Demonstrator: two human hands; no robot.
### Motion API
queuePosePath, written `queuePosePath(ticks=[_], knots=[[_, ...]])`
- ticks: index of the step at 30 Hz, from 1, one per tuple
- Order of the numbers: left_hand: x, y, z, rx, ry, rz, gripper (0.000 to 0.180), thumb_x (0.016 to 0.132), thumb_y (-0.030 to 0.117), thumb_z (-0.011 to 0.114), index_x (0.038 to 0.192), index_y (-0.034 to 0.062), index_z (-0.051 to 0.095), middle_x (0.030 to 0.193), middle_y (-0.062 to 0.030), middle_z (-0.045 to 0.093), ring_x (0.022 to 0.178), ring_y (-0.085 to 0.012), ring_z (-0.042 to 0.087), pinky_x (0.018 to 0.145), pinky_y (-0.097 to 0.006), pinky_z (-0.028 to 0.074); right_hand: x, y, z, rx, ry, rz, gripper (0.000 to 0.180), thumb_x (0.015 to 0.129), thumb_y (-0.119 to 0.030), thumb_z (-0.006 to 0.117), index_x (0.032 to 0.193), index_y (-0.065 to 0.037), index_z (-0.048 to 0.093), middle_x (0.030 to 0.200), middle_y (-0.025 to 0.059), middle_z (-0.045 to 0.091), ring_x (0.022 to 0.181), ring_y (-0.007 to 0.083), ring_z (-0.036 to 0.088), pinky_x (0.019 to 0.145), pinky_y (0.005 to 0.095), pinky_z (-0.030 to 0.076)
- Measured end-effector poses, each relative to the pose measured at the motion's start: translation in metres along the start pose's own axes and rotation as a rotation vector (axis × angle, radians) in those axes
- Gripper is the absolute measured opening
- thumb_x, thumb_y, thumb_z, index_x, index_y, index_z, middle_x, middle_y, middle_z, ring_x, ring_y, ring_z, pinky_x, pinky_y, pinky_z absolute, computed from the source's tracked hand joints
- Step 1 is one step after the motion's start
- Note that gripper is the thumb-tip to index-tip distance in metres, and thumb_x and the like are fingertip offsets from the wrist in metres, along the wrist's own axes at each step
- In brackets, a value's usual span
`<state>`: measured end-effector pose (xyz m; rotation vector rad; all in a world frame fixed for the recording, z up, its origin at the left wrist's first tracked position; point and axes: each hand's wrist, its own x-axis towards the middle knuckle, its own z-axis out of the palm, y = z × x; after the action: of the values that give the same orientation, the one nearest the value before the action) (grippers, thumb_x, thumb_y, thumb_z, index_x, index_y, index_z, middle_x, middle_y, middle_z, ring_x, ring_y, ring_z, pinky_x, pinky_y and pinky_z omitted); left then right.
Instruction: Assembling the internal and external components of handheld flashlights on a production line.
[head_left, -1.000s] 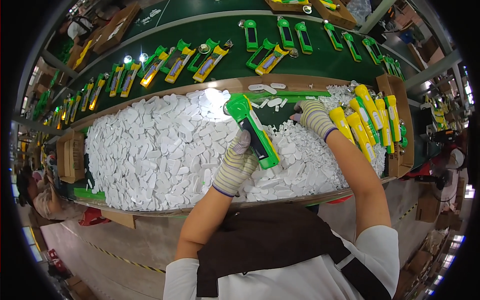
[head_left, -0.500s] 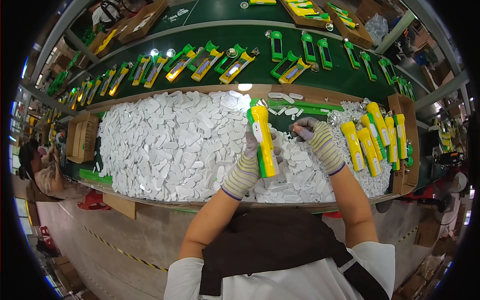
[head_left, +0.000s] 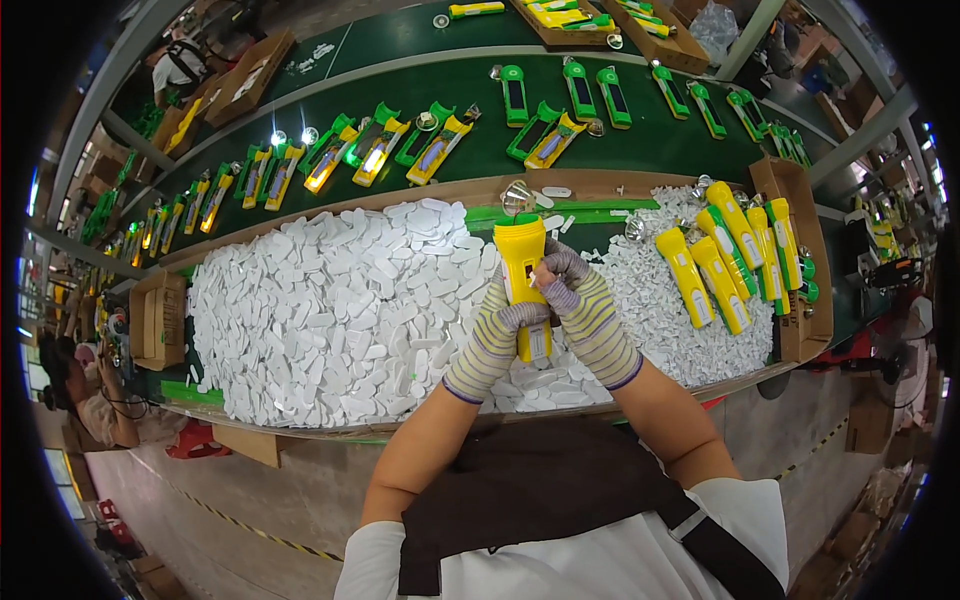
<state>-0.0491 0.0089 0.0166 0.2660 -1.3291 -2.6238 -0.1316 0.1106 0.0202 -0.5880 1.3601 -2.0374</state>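
My left hand [head_left: 488, 335], in a striped fingerless-style glove, is closed around a yellow flashlight [head_left: 520, 245] with a green rim, held upright in front of me. A silver reflector [head_left: 517, 198] sticks out loose at its top end. My right hand [head_left: 590, 315], gloved alike, is at the flashlight's right side. Its bare thumb and fingertip pinch what looks like a small white plastic piece against the front of the body, beside a dark slot. Fingers partly hide that piece. Beneath both hands spreads a heap of oval white plastic covers [head_left: 330, 310].
Smaller white pieces [head_left: 640, 290] and several yellow flashlights [head_left: 685, 275] lie on the right, near a cardboard wall [head_left: 800, 240]. Beyond the box edge, a green conveyor [head_left: 460, 85] carries opened flashlights and green panels. An empty carton [head_left: 158, 318] stands left.
My right hand has moved left from the small white pieces onto the flashlight. The flashlight has turned in my left hand, its reflector now upward. The conveyor items appear shifted left.
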Motion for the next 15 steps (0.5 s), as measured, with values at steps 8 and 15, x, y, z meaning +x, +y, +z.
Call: queuePosePath(ticks=[8,15], knots=[[0.001,-0.002,0.014,0.209,0.101,0.075,0.062,0.068,-0.004,0.057,0.126,0.0089,0.040,0.101,-0.0029,0.053,0.082,-0.0119,0.057,0.066,-0.022,0.049,-0.002,0.005,0.003,0.029,0.117,-0.009,0.043,0.078,-0.023,0.073,0.100,-0.005,0.040,0.090,0.0041,0.052,0.082,0.0094,0.052,0.073,0.0236,0.046],[0.023,0.003,0.010,0.167,0.021,0.047,0.059,0.066,-0.004,0.059,0.122,0.0090,0.042,0.101,-0.0041,0.054,0.084,-0.0138,0.059,0.069,-0.025,0.052,0.014,-0.013,-0.002,0.074,0.118,-0.045,0.042,0.077,-0.020,0.073,0.099,-0.006,0.040,0.092,0.0046,0.052,0.084,0.0101,0.052,0.074,0.0241,0.047]])
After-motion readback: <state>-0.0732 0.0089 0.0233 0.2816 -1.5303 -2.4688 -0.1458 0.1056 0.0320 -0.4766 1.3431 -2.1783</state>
